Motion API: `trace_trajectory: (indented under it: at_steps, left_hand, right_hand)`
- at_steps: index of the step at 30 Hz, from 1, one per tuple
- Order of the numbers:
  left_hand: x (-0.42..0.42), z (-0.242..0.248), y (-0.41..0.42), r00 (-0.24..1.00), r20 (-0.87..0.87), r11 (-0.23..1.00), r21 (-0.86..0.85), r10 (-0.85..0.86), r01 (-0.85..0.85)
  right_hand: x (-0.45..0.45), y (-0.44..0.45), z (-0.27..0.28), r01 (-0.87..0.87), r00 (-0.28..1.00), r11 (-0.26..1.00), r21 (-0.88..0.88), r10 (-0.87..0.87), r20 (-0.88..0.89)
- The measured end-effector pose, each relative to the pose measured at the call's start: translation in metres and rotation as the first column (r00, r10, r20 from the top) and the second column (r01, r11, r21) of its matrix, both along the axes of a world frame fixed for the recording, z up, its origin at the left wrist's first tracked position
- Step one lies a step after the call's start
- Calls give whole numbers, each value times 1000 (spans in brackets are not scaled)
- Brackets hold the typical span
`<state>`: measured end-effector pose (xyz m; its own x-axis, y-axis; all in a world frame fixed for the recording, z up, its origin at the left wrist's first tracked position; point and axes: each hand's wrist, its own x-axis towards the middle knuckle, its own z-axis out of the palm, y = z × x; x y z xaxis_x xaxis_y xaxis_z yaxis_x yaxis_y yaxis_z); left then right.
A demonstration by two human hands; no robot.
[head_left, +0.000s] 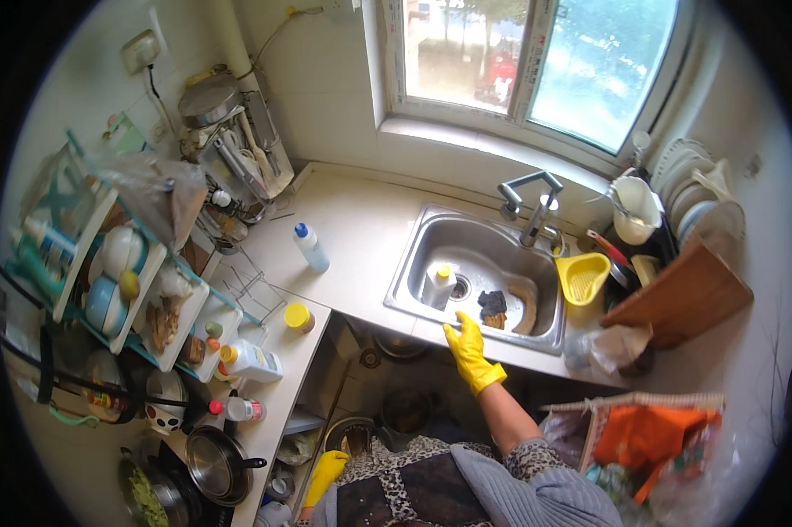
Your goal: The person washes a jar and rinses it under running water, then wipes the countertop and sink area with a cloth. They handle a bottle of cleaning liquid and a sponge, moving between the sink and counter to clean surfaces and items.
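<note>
My right hand [467,349], in a yellow rubber glove, hangs over the front rim of the stainless steel sink [495,247]; its fingers are apart and nothing shows in them. Inside the basin a pale bottle with a yellow cap [439,287] stands beside the drain [460,288]. Right of it lie a dark cloth or scouring pad [493,302] and a brownish piece [495,320]. My left hand [327,469], also gloved in yellow, is low by my apron [409,491]. Its fingers are partly hidden, so its grip is unclear.
A chrome faucet [535,221] and a yellow strainer basket [584,278] border the sink. A wooden cutting board [682,296] leans at right. On the counter stand a blue-capped bottle [312,249] and a yellow-lidded jar [299,318]. Left are a loaded rack [139,290] and a frying pan [218,464].
</note>
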<state>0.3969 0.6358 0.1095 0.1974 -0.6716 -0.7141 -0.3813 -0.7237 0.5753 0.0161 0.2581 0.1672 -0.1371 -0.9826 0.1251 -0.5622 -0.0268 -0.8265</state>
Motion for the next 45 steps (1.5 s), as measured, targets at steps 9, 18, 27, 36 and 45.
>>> trace_trajectory:
  at_steps: [9,18,27,36,45]
  left_hand:
    - [-114,17,-113,1000,-11,977,-212,-29,26]
    - [-126,21,-129,993,121,1000,-26,8,-5]
    - [-105,18,-151,989,145,960,-271,-36,75]
    - [-89,65,-175,999,26,966,-254,-43,48]
    - [-75,111,-243,670,-687,903,-47,281,-427]
  right_hand:
    - [32,-169,-37,-124,981,990,62,132,-142]
    - [12,-183,-47,-187,982,977,104,189,-7]
    - [-60,-159,-23,68,976,997,26,-72,208]
    - [-113,-124,15,52,234,926,375,-376,897]
    - [-73,-90,60,-289,-262,908,302,-379,888]
